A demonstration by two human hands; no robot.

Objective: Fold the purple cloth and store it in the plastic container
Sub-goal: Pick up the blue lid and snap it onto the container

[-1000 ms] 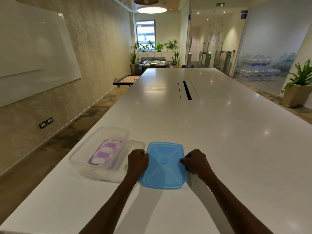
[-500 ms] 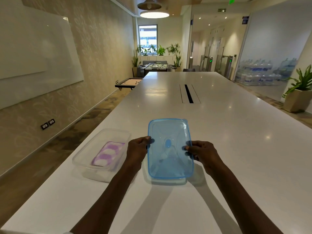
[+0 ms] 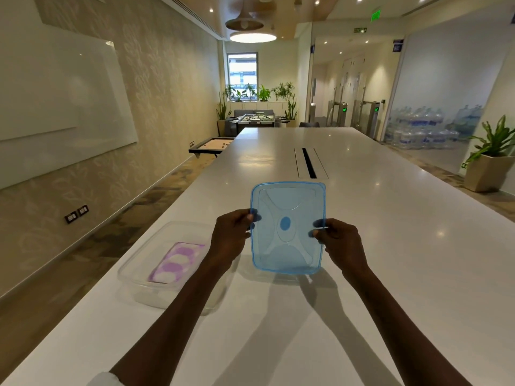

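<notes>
The purple and white cloth (image 3: 175, 262) lies folded inside the clear plastic container (image 3: 133, 277), which stands open near the table's left edge. A translucent blue lid (image 3: 288, 228) is held in the air above the table, tilted up toward me, to the right of the container. My left hand (image 3: 230, 236) pinches the lid's left edge and my right hand (image 3: 338, 240) pinches its right edge. The left forearm crosses in front of the container's near right corner.
The long white table (image 3: 390, 246) runs away from me, with a cable slot (image 3: 308, 165) in its middle. A potted plant (image 3: 490, 160) stands on the floor at the right. The floor drops off just left of the container.
Both hands gripped the blue lid lying flat on the table, lifted it and tipped its far edge upward. The container and cloth have not moved.
</notes>
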